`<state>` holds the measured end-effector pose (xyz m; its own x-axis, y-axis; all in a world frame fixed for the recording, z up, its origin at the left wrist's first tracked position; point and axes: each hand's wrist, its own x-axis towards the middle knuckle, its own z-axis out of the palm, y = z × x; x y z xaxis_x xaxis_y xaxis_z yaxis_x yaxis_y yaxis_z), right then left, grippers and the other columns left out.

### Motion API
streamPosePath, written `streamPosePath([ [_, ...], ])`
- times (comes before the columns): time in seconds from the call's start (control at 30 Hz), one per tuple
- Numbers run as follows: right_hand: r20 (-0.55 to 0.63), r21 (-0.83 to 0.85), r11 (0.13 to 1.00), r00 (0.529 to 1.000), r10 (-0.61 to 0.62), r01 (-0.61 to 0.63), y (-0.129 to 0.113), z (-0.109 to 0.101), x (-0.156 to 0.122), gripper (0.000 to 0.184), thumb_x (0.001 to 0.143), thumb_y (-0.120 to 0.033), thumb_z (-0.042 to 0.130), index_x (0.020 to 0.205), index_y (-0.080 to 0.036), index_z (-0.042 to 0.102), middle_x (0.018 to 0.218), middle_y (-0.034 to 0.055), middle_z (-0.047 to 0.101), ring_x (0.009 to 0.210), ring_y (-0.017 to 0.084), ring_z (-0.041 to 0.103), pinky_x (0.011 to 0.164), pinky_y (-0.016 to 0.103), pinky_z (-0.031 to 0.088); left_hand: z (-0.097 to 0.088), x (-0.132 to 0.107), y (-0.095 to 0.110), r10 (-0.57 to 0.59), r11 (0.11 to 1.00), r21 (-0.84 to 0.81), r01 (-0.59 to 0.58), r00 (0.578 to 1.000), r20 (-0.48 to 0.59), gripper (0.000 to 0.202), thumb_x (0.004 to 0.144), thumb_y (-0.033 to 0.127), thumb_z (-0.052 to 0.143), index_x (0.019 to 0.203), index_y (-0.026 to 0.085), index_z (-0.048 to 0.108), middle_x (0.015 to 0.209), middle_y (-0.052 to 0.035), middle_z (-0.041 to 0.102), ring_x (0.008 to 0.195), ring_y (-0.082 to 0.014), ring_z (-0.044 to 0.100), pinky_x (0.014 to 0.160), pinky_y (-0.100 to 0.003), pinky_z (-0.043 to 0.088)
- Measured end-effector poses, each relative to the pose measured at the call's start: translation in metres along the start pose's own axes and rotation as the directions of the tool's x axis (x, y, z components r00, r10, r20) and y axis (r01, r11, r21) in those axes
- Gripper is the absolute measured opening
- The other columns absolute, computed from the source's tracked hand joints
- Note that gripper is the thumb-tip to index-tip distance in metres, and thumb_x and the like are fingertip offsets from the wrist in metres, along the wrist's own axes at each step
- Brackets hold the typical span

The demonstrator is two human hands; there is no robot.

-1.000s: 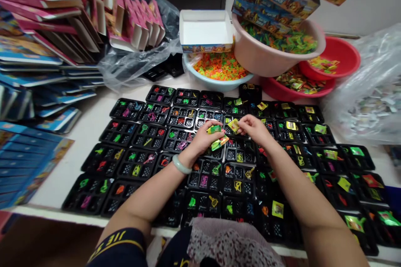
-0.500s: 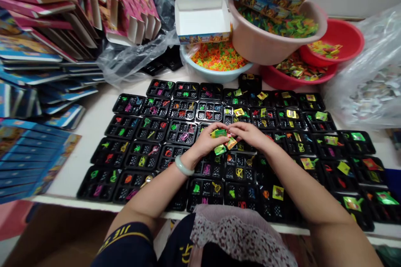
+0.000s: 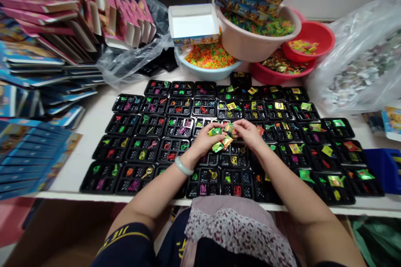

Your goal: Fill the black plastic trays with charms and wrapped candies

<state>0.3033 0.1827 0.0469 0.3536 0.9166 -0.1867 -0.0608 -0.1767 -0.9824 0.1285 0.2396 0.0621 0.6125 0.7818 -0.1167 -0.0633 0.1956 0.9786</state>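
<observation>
Several black compartment trays [image 3: 134, 150] lie in rows on the white table, each with small coloured plastic toys in its cells. My left hand [image 3: 205, 139], a pale green bangle on its wrist, is closed on a bunch of shiny foil packets [image 3: 219, 144]. My right hand [image 3: 247, 132] pinches one packet at the top of that bunch, fingertips touching the left hand. Both hands hover over the middle trays. Trays to the right hold a foil packet [image 3: 336, 180] each; those on the left hold only toys.
Behind the trays stand a blue bowl of orange pieces [image 3: 208, 60], a pink basin [image 3: 257, 39] of green pieces under stacked blue boxes, and red basins [image 3: 310, 37] of packets. Flat pink and blue cartons [image 3: 37, 50] pile up left. A clear bag [image 3: 360, 62] sits right.
My right hand set a packet down in a tray and returned to the bunch in my left hand, where it now pinches another. The view has pulled back and shifted right.
</observation>
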Motion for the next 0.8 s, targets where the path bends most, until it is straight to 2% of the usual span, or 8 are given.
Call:
streamPosePath([
  [0.1, -0.115, -0.327, 0.928, 0.967, -0.227, 0.179, 0.004, -0.021, 0.015, 0.02, 0.074, -0.038, 0.058, 0.08, -0.02, 0.065, 0.078, 0.0028, 0.067, 0.074, 0.018, 0.06, 0.074, 0.035, 0.048, -0.002, -0.001, -0.005, -0.068, 0.995, -0.071, 0.064, 0.996, -0.053, 0.034, 0.06, 0.019, 0.078, 0.092, 0.017, 0.065, 0.089, -0.0029, 0.067, 0.072, -0.0124, 0.062, 0.071, -0.027, 0.049],
  [0.2, -0.033, -0.583, 0.781, 0.954, -0.297, 0.224, 0.004, -0.032, 0.03, 0.017, 0.079, -0.029, 0.054, 0.083, -0.021, 0.068, 0.088, 0.0059, 0.069, 0.087, 0.022, 0.062, 0.084, 0.038, 0.046, -0.004, -0.003, -0.009, -0.087, 0.992, -0.102, 0.075, 0.989, -0.119, 0.037, 0.057, 0.018, 0.079, 0.092, 0.017, 0.065, 0.083, -0.0013, 0.067, 0.069, -0.0112, 0.061, 0.069, -0.025, 0.049],
  [0.3, -0.001, -0.682, 0.685, 0.936, -0.352, 0.256, -0.001, -0.029, 0.027, 0.017, 0.079, -0.026, 0.056, 0.089, -0.02, 0.069, 0.098, 0.0098, 0.068, 0.097, 0.025, 0.06, 0.091, 0.042, 0.043, -0.006, -0.006, -0.012, -0.087, 0.995, -0.071, 0.076, 0.982, -0.167, 0.04, 0.058, 0.021, 0.079, 0.096, 0.018, 0.065, 0.081, -0.0009, 0.066, 0.068, -0.011, 0.06, 0.067, -0.024, 0.048],
  [0.4, 0.006, -0.561, 0.784, 0.949, -0.317, 0.265, -0.005, -0.014, 0.0, 0.019, 0.079, -0.035, 0.058, 0.09, -0.021, 0.065, 0.096, 0.0083, 0.066, 0.092, 0.023, 0.06, 0.087, 0.041, 0.045, -0.006, -0.012, -0.012, -0.053, 0.999, -0.017, 0.051, 0.985, -0.165, 0.04, 0.06, 0.022, 0.078, 0.097, 0.018, 0.065, 0.083, -0.0014, 0.066, 0.071, -0.0114, 0.06, 0.069, -0.025, 0.048],
  [0.5, 0.188, -0.267, 0.96, 0.981, -0.037, 0.087, 0.001, 0.003, -0.035, 0.026, 0.074, -0.045, 0.062, 0.086, -0.022, 0.06, 0.079, 0.0021, 0.066, 0.072, 0.018, 0.061, 0.069, 0.034, 0.049, -0.001, -0.018, -0.013, -0.017, 0.999, 0.031, 0.021, 0.993, -0.12, 0.037, 0.06, 0.021, 0.078, 0.095, 0.018, 0.066, 0.088, -0.0026, 0.066, 0.075, -0.0125, 0.06, 0.073, -0.026, 0.048],
  [0.6, 0.223, -0.099, 0.993, 0.972, 0.081, -0.06, 0.015, 0.008, -0.058, 0.031, 0.07, -0.048, 0.064, 0.083, -0.022, 0.056, 0.07, -0.0007, 0.064, 0.062, 0.015, 0.059, 0.061, 0.031, 0.047, 0.003, -0.022, -0.017, -0.002, 0.998, 0.063, 0.007, 0.996, -0.084, 0.035, 0.06, 0.021, 0.078, 0.093, 0.017, 0.067, 0.094, -0.0038, 0.066, 0.079, -0.0129, 0.06, 0.075, -0.026, 0.048],
  [0.7, 0.062, -0.183, 0.983, 0.998, 0.001, 0.011, 0.027, -0.006, -0.064, 0.026, 0.075, -0.046, 0.059, 0.085, -0.022, 0.058, 0.072, -0.0003, 0.064, 0.066, 0.016, 0.059, 0.064, 0.032, 0.047, 0.001, -0.025, -0.019, -0.058, 0.998, 0.018, 0.06, 0.994, -0.093, 0.036, 0.06, 0.02, 0.077, 0.094, 0.017, 0.065, 0.088, -0.0032, 0.067, 0.074, -0.0121, 0.061, 0.071, -0.025, 0.048],
  [0.8, 0.01, -0.488, 0.857, 0.983, -0.181, 0.163, 0.029, -0.022, -0.062, 0.02, 0.083, -0.036, 0.053, 0.093, -0.023, 0.064, 0.088, 0.0034, 0.066, 0.082, 0.019, 0.06, 0.078, 0.036, 0.046, -0.003, -0.03, -0.018, -0.127, 0.99, -0.072, 0.122, 0.989, -0.076, 0.043, 0.059, 0.018, 0.077, 0.099, 0.017, 0.063, 0.084, -0.0027, 0.067, 0.069, -0.0111, 0.061, 0.067, -0.025, 0.048],
])
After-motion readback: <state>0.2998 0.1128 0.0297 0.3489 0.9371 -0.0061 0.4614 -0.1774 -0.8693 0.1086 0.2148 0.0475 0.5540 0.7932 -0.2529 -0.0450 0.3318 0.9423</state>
